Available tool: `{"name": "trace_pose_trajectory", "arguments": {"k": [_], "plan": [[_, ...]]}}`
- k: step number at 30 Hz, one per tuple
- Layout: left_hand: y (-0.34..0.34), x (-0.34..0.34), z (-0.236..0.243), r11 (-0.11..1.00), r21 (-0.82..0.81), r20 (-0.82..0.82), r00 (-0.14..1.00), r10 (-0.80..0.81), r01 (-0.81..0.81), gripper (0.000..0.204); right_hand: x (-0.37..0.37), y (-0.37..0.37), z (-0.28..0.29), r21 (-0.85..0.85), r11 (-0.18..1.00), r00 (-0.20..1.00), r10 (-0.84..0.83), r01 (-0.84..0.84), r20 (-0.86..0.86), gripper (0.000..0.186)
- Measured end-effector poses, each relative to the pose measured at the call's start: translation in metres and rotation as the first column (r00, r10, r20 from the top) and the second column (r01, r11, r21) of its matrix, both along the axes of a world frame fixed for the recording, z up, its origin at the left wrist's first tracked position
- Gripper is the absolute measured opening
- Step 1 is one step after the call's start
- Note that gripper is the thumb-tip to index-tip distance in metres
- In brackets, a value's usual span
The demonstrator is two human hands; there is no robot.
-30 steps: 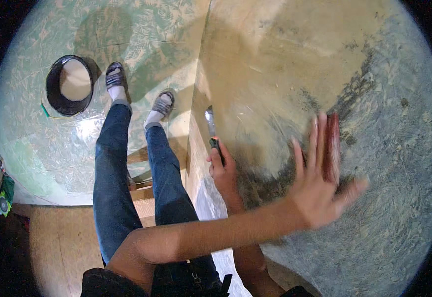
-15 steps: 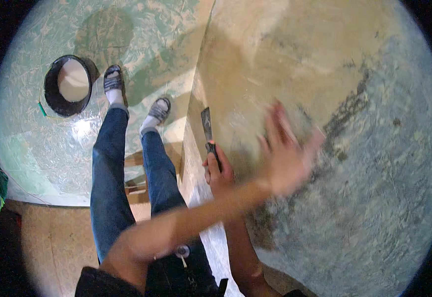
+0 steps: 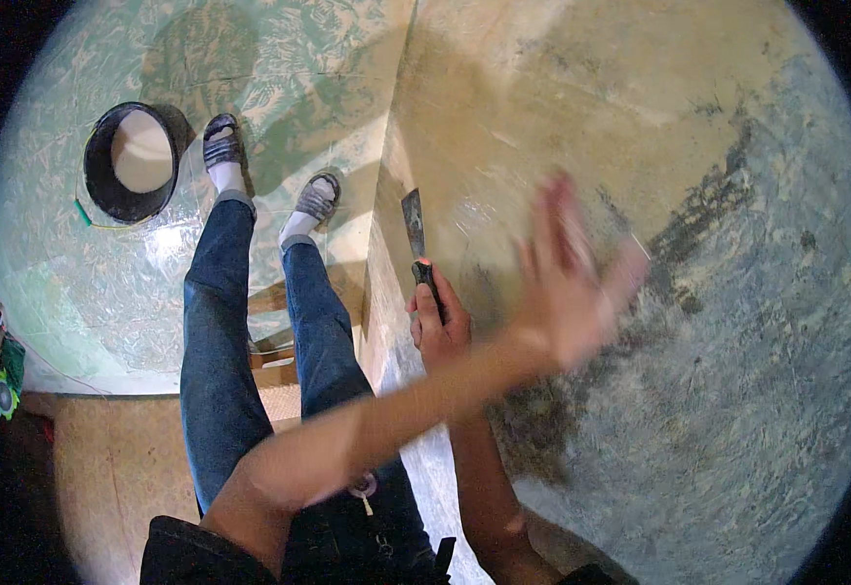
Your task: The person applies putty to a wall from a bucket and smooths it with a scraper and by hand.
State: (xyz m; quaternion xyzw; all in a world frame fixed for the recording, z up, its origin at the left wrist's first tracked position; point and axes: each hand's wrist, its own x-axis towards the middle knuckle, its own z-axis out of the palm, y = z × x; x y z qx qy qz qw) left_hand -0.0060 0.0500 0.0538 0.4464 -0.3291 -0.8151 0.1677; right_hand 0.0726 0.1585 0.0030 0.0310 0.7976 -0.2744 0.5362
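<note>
My right hand (image 3: 441, 317) is closed around the dark handle of a putty knife (image 3: 415, 224), its narrow metal blade pointing up and away from me. My left arm crosses over the right forearm. At its end my left hand (image 3: 576, 292) is smeared by motion, fingers spread and thumb out, in front of the wall (image 3: 679, 429). Whether its palm touches the surface I cannot tell. The wall surface is smooth and tan in its far part, rough and grey-blue nearer me, with a dark patchy streak between.
On the green-and-tan patterned floor stands a black bucket (image 3: 94, 174) of whitish liquid or paste, left of my sandalled feet (image 3: 222, 141). Wooden pieces (image 3: 274, 361) lie below my legs. A green-and-yellow object (image 3: 6, 380) sits at the far left edge.
My left hand has shifted slightly up and right along the wall, still blurred. The putty knife in my right hand has risen a little.
</note>
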Motion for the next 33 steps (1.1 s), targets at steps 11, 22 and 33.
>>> {"name": "trace_pose_trajectory", "arguments": {"k": [11,22,33], "plan": [[0.007,0.002,-0.036,0.981,-0.089,0.032,0.985,-0.172,0.174,0.103,-0.008,0.013,-0.003,0.105,0.983,0.974,0.164,-0.148,-0.155,0.043],[0.052,0.026,-0.029,0.99,-0.106,0.034,0.995,-0.092,0.096,0.092,0.004,0.002,0.014,0.094,0.86,0.805,0.504,-0.502,-0.312,0.043],[0.068,0.027,-0.072,0.986,0.165,0.104,0.993,-0.053,0.035,0.096,0.009,0.025,0.013,0.103,0.804,0.75,0.585,-0.585,-0.308,0.046]]}}
